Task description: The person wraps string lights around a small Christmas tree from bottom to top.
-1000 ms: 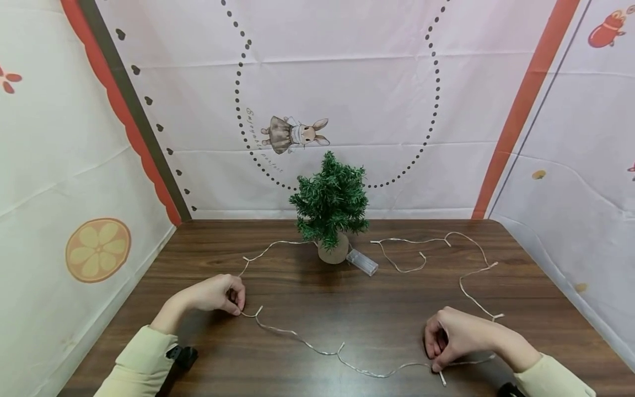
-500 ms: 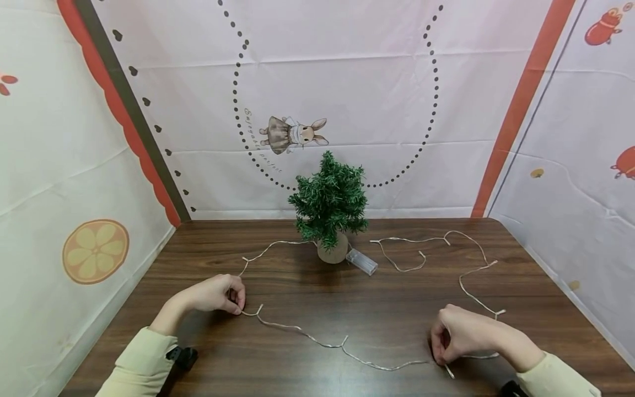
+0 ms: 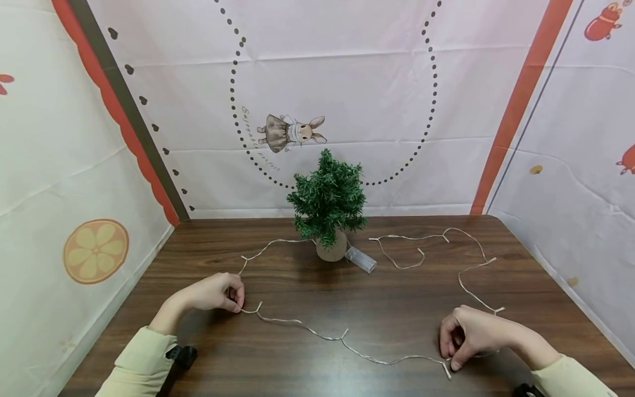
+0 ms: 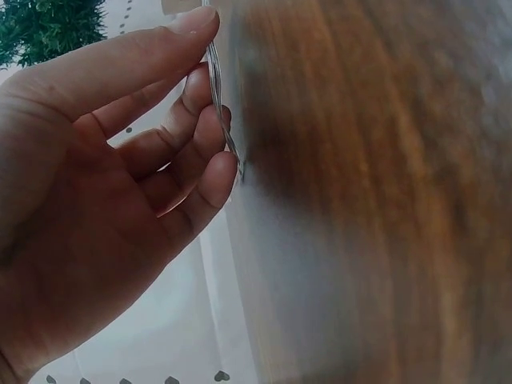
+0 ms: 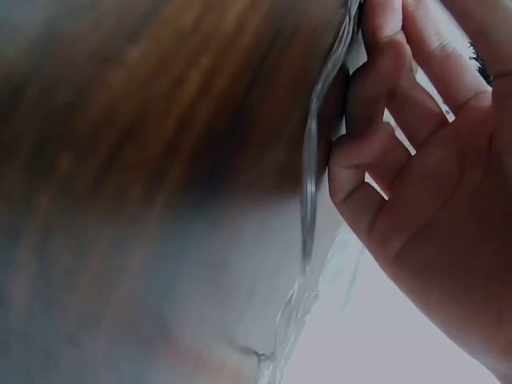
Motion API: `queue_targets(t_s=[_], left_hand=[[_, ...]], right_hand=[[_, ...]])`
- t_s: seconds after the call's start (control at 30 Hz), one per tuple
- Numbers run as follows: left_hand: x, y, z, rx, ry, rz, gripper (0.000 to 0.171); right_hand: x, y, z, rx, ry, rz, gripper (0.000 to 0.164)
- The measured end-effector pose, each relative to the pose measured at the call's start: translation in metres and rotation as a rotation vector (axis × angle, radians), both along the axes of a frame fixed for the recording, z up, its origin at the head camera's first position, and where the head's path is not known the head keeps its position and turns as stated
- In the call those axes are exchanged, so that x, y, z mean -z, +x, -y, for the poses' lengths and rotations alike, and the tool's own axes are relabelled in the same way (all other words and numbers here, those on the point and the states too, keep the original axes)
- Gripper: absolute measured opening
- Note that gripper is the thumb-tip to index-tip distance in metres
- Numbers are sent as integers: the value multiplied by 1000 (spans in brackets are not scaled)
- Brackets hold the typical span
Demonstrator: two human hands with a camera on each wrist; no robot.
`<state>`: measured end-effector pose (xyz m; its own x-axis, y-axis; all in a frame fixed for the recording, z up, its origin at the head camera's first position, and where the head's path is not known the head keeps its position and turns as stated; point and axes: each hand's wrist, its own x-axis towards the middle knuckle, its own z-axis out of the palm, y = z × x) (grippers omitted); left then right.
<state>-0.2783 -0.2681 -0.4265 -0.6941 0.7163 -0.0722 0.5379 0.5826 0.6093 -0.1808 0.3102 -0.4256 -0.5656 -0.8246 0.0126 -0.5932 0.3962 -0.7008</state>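
Note:
A string of fairy lights (image 3: 317, 334) on clear wire lies in a wide loop on the table. At the loop's left side, my left hand (image 3: 215, 292) pinches the wire between thumb and fingertips; the left wrist view shows the wire (image 4: 216, 88) running along the fingertips. Near the front right, my right hand (image 3: 483, 333) pinches the wire just right of a small bulb (image 3: 448, 370). The wire (image 5: 310, 176) passes beside the curled fingers in the right wrist view, where the thumb tip is out of sight.
A small green artificial Christmas tree (image 3: 327, 193) stands upright at the table's back, on a round base (image 3: 331, 249). Beside it lies a clear battery box (image 3: 360, 259). Printed cloth (image 3: 377, 99) hangs behind the brown wooden table (image 3: 297, 286) and along both sides.
My right hand has moved rightward, from left of the front bulb to right of it. The front wire has shifted slightly away from me and straightened. My left hand stays in place.

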Motion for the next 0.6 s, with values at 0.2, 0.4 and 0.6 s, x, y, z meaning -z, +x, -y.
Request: queue_targets(t_s=[0.2, 0.4, 0.6], left_hand=[[0, 1, 0, 0, -2, 4, 13], [-1, 0, 2, -10, -1, -12, 12], [-4, -2, 4, -53, 8, -16, 12]], right_hand=[[0, -1, 1, 17, 41, -54, 13], [0, -7, -4, -52, -23, 3, 9], [-17, -16, -19, -90, -215, 243, 10]])
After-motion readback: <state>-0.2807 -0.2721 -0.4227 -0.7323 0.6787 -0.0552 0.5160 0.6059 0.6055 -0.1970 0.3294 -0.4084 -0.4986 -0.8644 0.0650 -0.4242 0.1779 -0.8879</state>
